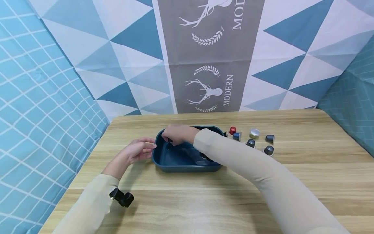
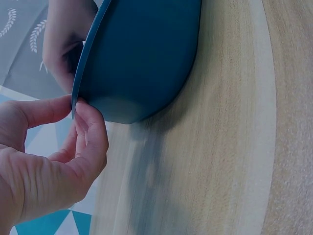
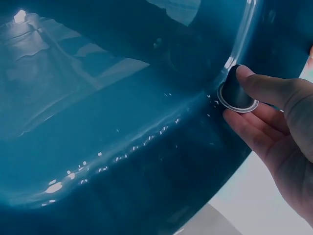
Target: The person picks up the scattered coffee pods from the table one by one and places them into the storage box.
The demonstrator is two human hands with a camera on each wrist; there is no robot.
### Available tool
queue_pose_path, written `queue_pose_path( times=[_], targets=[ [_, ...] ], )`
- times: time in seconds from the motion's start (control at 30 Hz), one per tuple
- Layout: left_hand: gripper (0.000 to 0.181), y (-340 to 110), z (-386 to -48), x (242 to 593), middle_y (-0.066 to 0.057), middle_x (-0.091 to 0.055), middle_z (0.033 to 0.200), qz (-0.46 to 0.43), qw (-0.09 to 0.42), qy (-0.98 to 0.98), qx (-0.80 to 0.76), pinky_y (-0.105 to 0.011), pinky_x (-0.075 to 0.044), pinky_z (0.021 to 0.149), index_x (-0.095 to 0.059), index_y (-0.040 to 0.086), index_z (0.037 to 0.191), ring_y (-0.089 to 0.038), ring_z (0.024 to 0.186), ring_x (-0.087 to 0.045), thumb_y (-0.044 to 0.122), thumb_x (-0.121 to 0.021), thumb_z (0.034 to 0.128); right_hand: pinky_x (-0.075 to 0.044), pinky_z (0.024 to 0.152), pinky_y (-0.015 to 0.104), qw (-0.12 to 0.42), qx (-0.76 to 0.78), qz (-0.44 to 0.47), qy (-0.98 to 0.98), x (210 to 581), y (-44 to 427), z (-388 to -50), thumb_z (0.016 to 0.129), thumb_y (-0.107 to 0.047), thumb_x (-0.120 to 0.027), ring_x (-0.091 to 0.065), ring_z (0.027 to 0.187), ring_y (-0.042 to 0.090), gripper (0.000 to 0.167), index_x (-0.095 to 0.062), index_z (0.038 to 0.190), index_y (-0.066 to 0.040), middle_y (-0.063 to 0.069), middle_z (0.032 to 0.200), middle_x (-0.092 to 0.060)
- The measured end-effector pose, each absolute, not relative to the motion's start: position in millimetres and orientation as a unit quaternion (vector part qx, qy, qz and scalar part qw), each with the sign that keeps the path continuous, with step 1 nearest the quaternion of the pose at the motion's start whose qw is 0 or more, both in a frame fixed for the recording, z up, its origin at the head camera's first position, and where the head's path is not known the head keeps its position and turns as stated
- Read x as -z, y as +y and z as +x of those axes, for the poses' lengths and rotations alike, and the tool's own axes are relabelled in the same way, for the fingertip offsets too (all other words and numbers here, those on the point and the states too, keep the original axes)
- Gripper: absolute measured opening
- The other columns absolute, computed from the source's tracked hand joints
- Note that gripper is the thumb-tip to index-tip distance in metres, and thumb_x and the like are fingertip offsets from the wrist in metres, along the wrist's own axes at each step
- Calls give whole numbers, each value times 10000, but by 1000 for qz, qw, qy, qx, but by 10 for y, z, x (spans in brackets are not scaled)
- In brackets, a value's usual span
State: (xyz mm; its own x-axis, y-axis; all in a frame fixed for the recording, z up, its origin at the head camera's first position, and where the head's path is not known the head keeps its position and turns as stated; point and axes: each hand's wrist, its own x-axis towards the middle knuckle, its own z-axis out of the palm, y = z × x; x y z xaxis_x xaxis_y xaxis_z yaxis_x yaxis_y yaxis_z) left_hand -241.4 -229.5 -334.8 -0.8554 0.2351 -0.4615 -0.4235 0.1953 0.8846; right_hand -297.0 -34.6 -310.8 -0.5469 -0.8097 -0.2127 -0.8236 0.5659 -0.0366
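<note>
A dark blue tray (image 1: 187,169) with raised walls stands on the wooden table. My left hand (image 1: 139,150) is at its left end; in the left wrist view the thumb and fingers of that hand (image 2: 58,152) pinch the rim of the tray (image 2: 142,58). Inside the tray's left end, my right hand (image 1: 178,134) holds a dark capsule (image 3: 237,93) with a silver rim between thumb and fingers, close to the wall in the right wrist view. The capsule is mostly hidden by the hand in the head view.
Right of the tray lie several capsules: a red one (image 1: 232,130), a blue one (image 1: 236,136), a silver-topped one (image 1: 254,133) and dark ones (image 1: 269,138). My right sleeve (image 1: 248,162) crosses the tray's right side. A patterned cloth (image 1: 210,58) hangs behind the table.
</note>
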Motion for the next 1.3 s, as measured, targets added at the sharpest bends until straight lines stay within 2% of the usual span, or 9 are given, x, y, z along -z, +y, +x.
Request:
queue_pose_path(
  times=[0.23,0.4,0.8,1.0,1.3],
  targets=[
    [327,-2292,-2413,3345,66,-609,793,-68,259,731,-627,-177,-536,674,-459,35,1246,-26,695,-589,110,-567,946,-512,862,265,108,-48,-464,878,3167,-419,-2962,891,-94,-667,-597,937,159,192,-647,1082,-86,39,1067,-672],
    [337,-2286,-2409,3347,65,-630,782,-67,260,727,-632,-177,-540,668,-454,26,1251,-22,694,-607,104,-569,945,-514,880,271,111,-58,-462,878,3218,-470,-2974,897,-99,-660,-602,964,165,208,-640,1104,-82,43,1089,-667],
    [321,-2293,-2411,3360,77,-608,756,-68,258,730,-629,-170,-535,650,-457,38,1240,-14,667,-590,108,-565,946,-518,909,251,102,-42,-461,881,3274,-505,-2970,861,-127,-717,-622,979,132,225,-644,1073,-103,21,1084,-678],
    [304,-2284,-2410,3339,80,-594,717,-65,257,730,-630,-169,-532,633,-452,32,1229,-10,629,-572,90,-551,948,-518,916,258,106,-34,-462,880,3202,-480,-2952,879,-109,-693,-616,1007,143,238,-641,1111,-98,34,1124,-668],
    [315,-2284,-2405,3344,66,-606,770,-66,253,733,-628,-176,-536,656,-458,25,1239,-17,663,-583,95,-555,947,-512,932,262,100,-42,-465,879,3053,-421,-2877,885,-138,-692,-612,1048,151,286,-632,1161,-93,44,1166,-660]
  ],
)
